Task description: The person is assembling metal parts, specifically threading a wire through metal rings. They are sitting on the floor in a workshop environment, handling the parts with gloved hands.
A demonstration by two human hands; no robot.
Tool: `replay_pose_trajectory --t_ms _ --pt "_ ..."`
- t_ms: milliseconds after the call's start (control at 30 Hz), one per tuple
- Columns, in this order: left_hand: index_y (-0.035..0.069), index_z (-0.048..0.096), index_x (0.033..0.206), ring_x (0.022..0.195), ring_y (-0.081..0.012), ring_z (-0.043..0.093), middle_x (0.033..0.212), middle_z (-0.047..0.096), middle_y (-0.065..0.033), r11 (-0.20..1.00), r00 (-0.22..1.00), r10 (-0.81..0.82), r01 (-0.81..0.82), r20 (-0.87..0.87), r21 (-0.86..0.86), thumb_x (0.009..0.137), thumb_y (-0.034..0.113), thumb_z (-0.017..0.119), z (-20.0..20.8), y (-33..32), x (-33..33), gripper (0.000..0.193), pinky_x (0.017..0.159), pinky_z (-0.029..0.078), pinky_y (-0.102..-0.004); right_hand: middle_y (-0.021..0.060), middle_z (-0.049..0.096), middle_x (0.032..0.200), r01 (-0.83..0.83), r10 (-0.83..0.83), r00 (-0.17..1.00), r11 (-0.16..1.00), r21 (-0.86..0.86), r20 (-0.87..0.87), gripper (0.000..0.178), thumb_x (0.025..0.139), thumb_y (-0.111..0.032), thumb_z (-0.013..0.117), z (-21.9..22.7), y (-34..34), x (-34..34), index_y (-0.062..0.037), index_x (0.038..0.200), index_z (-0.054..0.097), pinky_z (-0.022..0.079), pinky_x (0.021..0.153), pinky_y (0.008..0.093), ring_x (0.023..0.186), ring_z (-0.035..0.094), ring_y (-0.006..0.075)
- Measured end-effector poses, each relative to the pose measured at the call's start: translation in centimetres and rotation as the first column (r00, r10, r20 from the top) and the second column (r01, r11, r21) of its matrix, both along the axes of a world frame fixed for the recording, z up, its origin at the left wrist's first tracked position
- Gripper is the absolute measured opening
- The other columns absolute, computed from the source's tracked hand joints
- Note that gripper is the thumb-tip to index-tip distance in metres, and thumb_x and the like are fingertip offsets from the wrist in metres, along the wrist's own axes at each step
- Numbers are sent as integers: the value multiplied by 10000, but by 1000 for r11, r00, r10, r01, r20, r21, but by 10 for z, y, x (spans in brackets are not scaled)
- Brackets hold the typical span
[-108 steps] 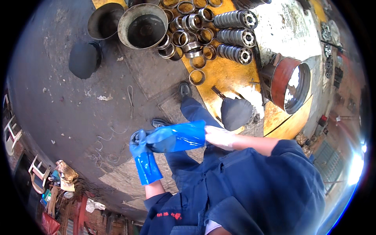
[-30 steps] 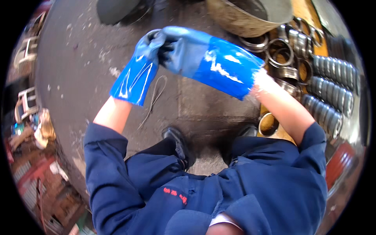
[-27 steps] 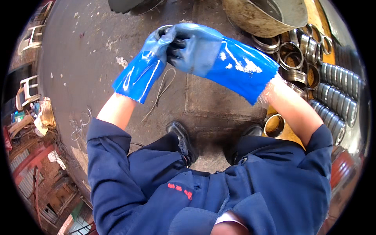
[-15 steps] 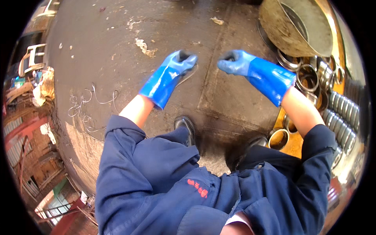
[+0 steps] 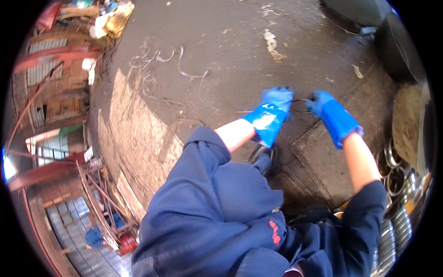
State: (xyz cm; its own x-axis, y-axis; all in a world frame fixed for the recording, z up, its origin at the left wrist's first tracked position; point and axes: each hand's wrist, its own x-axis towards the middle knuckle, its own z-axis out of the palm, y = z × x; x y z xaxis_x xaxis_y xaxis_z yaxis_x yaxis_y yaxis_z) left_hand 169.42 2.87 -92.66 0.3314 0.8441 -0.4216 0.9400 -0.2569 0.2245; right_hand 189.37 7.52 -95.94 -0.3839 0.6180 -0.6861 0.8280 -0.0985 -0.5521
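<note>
Both of my hands wear blue rubber gloves and are held close together over the dark floor in front of me. My left hand (image 5: 276, 102) is closed, with the fingers curled. A short way to its right, my right hand (image 5: 321, 104) is also closed. Between them runs a thin dark wire (image 5: 301, 100), gripped at each side as far as I can see. Motion blurs it a little, and the gloves hide its ends. A thin length also shows left of the left glove; I cannot tell if it is the same wire.
Loose tangled wire (image 5: 191, 74) lies on the floor ahead to the left, near a pale worn floor patch (image 5: 138, 124). At the right are a dark tub (image 5: 399, 48), a dirty basin (image 5: 408, 124) and several metal rings (image 5: 396, 180). A person in blue (image 5: 94, 237) is far left.
My view has turned to the left, so the rings and basin sit farther right. My hands have come nearer each other, and a wire now shows stretched between them.
</note>
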Motion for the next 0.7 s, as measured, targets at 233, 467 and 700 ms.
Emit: replay_pose_trajectory --t_ms 233,467,700 --pt "121 683 910 817 -330 693 864 711 -102 962 949 -1 87 315 -258 798 250 713 -14 -5 36 173 718 546 -422 108 698 875 364 -359 923 931 12 -141 270 968 -173 581 96 -45 65 -5 1173 634 524 613 291 678 635 145" --pt "55 653 952 748 -324 635 836 665 -170 794 664 -341 583 665 -175 833 156 625 8 -9 83 158 667 498 -434 117 709 945 601 -617 741 785 -148 -264 398 980 -310 578 120 -137 166 6 1219 617 511 599 264 725 642 141" --pt "84 684 1160 975 -264 676 1078 719 -132 666 811 -533 577 240 -472 908 164 647 8 40 84 267 881 529 -382 167 720 899 486 -473 834 873 27 282 393 842 -367 644 69 -204 305 -12 1000 707 542 749 390 829 691 259"
